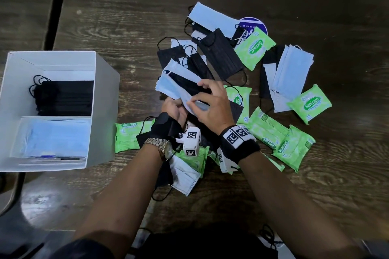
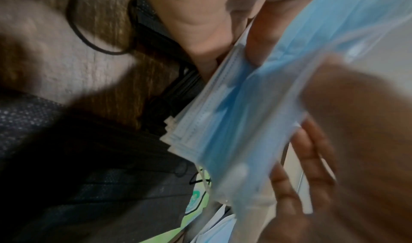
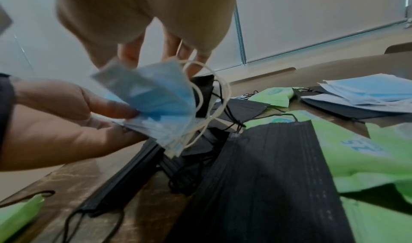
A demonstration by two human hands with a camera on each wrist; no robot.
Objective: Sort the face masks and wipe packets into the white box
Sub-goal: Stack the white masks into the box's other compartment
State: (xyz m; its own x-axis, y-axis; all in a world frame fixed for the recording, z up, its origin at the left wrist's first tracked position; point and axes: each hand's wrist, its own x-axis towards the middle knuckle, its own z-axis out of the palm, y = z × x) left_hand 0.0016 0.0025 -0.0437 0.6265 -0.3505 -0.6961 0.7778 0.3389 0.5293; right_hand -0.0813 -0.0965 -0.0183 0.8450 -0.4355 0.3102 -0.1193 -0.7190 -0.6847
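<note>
Blue masks in your hands: you hold a small stack of blue masks (image 1: 179, 88) above the middle of the pile, its white ear loops hanging free.
Left hand: your left hand (image 1: 174, 109) grips the stack from below, thumb on top and fingers underneath.
Right hand: your right hand (image 1: 212, 103) pinches the near end of the same stack, the other fingers spread.
Loose masks: black masks (image 1: 221, 54) and more blue masks (image 1: 288, 73) lie overlapping on the desk (image 1: 347, 174), beyond and to the right of your hands.
Wipe packets: green wipe packets (image 1: 309, 103) lie scattered around the pile, several just beside your right wrist and one (image 1: 126, 139) near the box.
White box: the white box (image 1: 105, 82) stands on the desk to your left, well apart from the pile; its far compartment holds a stack of black masks, the near one a stack of blue masks.
Wrists: a watch (image 1: 164, 147) sits on your left wrist.
</note>
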